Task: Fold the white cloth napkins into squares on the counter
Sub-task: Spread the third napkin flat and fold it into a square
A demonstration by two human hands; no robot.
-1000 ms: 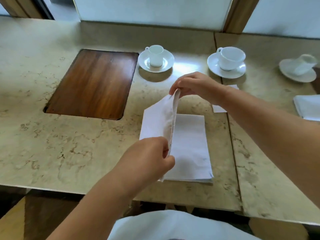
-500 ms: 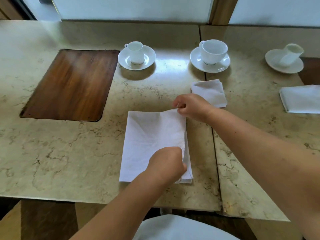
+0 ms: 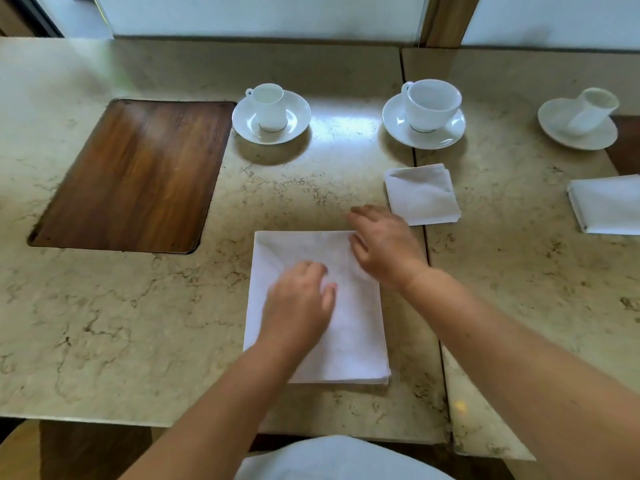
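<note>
White napkin (image 3: 349, 327) at centre lies part-folded, left hand (image 3: 298, 306) and right hand (image 3: 384, 247) pressing it flat-fingered; one square (image 3: 422, 195) done upper right

matt cloth napkin (image 3: 349, 327), glossy counter (image 3: 138, 323) — polished wood inlay (image 3: 131, 174)

Bare forearms, white garment (image 3: 332, 459) below
</note>
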